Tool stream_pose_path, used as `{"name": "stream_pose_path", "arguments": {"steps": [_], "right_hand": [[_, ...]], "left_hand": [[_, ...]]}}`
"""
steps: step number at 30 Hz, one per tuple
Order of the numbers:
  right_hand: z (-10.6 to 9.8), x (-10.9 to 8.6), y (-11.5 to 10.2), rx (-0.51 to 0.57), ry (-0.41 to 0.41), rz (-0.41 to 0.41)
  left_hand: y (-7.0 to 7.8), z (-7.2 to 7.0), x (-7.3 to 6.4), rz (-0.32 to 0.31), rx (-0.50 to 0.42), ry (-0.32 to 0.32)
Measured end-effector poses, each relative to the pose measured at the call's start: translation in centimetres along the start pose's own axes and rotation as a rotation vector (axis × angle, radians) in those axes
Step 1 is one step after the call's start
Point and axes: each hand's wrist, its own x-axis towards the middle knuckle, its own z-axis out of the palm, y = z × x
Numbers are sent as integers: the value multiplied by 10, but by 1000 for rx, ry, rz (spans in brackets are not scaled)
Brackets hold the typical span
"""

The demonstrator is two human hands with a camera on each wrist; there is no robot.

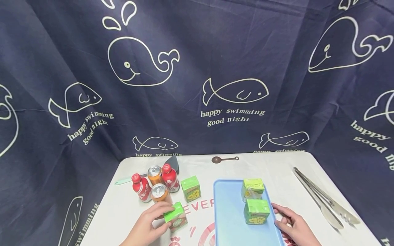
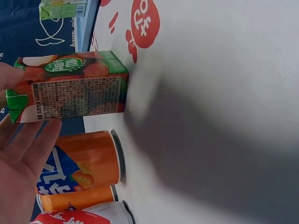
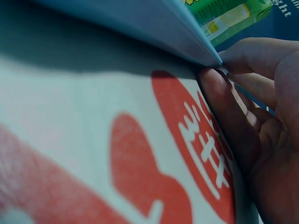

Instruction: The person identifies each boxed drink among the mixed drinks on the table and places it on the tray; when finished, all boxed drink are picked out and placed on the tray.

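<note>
My left hand [image 1: 150,222] pinches a small juice carton [image 2: 77,86] with a green top and red fruit printing, thumb on one side and fingers on the other. The carton's base is close to the white table. Beside that hand stand two orange soda cans [image 2: 88,161] and two red bottles [image 1: 170,178]. A green juice carton [image 1: 191,189] is just behind. At the right, my right hand [image 1: 293,222] grips the side rim of a light blue tray [image 1: 231,218], fingertips and thumb at its edge. Two green-yellow cartons, one behind [image 1: 253,189] the other [image 1: 257,212], stand on the tray.
A spatula [image 1: 172,164] with a pale green handle lies behind the cans and bottles. The brown measuring spoon [image 1: 223,159] is near the table's back edge. Metal tongs [image 1: 326,200] lie at far right. A dark blue fish-print curtain [image 1: 197,68] surrounds the table.
</note>
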Motion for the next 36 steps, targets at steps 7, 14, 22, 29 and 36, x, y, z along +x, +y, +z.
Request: {"name": "stream_pose_path", "arguments": {"steps": [7,14,22,29,36], "right_hand": [[-1,0,-1,14,-31,-2],[-2,0,0,24,-48,20],[-2,1,-2,1,-27,14],[-3,1,-1,30,-44,23],[-3,0,-1,30,-47,11]], "left_hand": [[1,1,0,-25,-10,9],[2,6,-2,-3,20,75],[3,9,3,59,76,122],[1,9,5,73,76,115],[0,12,10,65,116,121]]}}
